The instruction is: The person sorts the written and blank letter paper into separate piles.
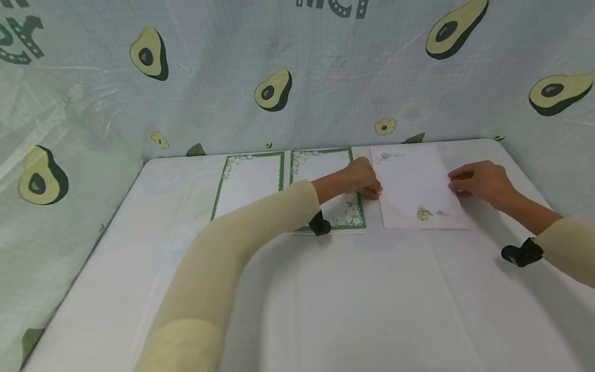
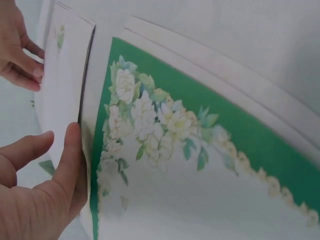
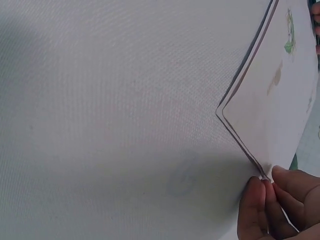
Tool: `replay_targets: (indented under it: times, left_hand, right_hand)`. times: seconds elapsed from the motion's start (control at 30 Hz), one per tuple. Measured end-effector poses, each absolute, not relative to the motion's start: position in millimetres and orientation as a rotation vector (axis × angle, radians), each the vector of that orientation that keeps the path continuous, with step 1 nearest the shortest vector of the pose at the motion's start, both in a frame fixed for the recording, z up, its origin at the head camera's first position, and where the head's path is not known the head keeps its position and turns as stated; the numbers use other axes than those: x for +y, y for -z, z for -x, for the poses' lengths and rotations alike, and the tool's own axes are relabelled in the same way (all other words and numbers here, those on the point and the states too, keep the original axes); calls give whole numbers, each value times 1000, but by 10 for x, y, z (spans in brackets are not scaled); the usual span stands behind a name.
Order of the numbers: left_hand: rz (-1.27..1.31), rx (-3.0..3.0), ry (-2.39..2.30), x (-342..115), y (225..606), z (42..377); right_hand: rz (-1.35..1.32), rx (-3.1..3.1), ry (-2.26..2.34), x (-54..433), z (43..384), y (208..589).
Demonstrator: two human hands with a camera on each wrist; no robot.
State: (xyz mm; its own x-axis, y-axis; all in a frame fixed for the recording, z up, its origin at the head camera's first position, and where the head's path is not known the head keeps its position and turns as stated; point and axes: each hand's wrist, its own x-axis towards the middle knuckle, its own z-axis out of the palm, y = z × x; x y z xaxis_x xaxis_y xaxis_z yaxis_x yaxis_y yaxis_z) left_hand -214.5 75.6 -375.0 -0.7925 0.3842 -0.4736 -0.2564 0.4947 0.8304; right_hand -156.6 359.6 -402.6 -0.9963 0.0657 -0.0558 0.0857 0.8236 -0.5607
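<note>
**Pale stack [image 1: 413, 191] flat between two hands**

The stack is whitish with a faint pink cast, rectangular and set upright, its short sides facing the near and far edges of the tabletop [image 1: 362, 299]. A leafy sprig and a row of tiny marks are printed near its upper left; a green bunch and a small brownish motif sit lower right. At the near right corner, two edges show, slightly out of line. It lies near the far edge, just right of a green-bordered stack [image 1: 350, 221]. The left hand [image 1: 361, 178] touches its left edge, the right hand [image 1: 484, 182] its right.
</note>
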Motion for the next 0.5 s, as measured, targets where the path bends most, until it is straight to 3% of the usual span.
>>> replay_targets:
  times: [0.23,0.5]
  left_hand:
    - [-257,2043,-1319,415,3683,2174]
    - [-302,2133,-1239,-366,3589,2122]
  right_hand:
    - [-23,3059,789,3585,1544,4005]
    - [177,3064,777,3437,1502,3784]
